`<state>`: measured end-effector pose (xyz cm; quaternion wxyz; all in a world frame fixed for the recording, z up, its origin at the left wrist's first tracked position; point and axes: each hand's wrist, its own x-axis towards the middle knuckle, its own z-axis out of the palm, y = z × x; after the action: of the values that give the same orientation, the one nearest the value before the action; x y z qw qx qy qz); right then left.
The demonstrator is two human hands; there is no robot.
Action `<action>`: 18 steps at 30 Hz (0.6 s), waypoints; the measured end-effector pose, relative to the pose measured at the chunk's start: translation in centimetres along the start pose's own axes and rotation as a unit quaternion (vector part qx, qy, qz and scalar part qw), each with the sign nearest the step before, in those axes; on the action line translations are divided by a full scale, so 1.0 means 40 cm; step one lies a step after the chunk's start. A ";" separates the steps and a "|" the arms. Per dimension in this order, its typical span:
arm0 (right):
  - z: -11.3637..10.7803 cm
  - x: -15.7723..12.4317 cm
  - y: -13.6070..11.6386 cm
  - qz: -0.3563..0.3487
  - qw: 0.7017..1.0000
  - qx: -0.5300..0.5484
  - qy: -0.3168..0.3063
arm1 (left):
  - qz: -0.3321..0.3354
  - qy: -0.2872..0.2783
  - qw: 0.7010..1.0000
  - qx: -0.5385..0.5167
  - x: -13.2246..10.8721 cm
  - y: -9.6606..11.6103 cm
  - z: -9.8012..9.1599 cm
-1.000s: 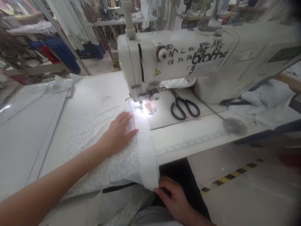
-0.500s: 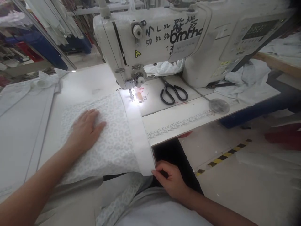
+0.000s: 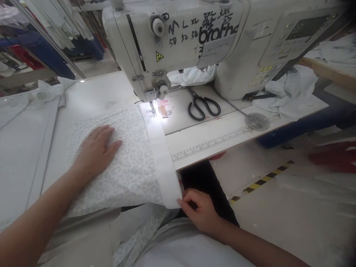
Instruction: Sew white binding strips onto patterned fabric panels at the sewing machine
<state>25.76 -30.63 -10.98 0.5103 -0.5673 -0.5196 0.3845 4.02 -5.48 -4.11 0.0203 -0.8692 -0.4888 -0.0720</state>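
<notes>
Leopard-patterned pale fabric (image 3: 130, 159) lies on the sewing table, with a plain white band (image 3: 162, 159) along its right edge. The band's far end is under the lit presser foot (image 3: 152, 109) of the white sewing machine (image 3: 178, 48). My left hand (image 3: 96, 152) rests flat on the patterned fabric, thumb spread from the fingers. At the table's front edge, my right hand (image 3: 198, 209) pinches the near corner of the white band between thumb and fingers.
Black-handled scissors (image 3: 204, 106) lie right of the needle. A printed ruler (image 3: 211, 144) runs along the front edge, near a round clear disc (image 3: 257, 121). Crumpled white cloth (image 3: 292, 92) sits at the right, and white sheets (image 3: 25, 141) at the left.
The whole view has shifted slightly, so table and machine appear a little further left and up. Both hands keep their places on the fabric and band.
</notes>
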 end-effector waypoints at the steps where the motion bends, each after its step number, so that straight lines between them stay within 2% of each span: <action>1: 0.002 0.000 -0.001 -0.006 1.000 -0.008 0.000 | 0.004 0.002 1.000 0.003 0.001 -0.001 0.000; 6: -0.007 0.002 -0.018 -0.032 0.998 -0.052 -0.027 | 0.017 -0.004 1.000 0.010 0.008 -0.006 -0.003; 9: -0.028 0.015 -0.033 -0.106 0.988 -0.077 -0.076 | 0.022 -0.003 1.000 0.008 0.013 -0.006 -0.009; 11: -0.043 0.029 -0.040 -0.171 0.974 -0.096 -0.117 | -0.003 -0.001 1.000 0.025 0.008 0.008 -0.020; 14: -0.055 0.054 -0.044 -0.274 0.940 -0.135 -0.151 | -0.013 0.021 1.000 -0.001 -0.020 0.067 -0.037; 16: -0.057 0.067 -0.044 -0.327 0.918 -0.168 -0.149 | 0.029 0.015 0.995 -0.091 -0.050 0.122 -0.040; 18: -0.057 0.077 -0.045 -0.373 0.895 -0.199 -0.144 | 0.081 -0.017 0.980 -0.183 -0.079 0.173 -0.032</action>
<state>28.10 -28.14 -8.50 0.4123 -0.3600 -0.8265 0.1313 8.15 -11.90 -3.06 -0.1419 -0.8960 -0.3956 -0.1432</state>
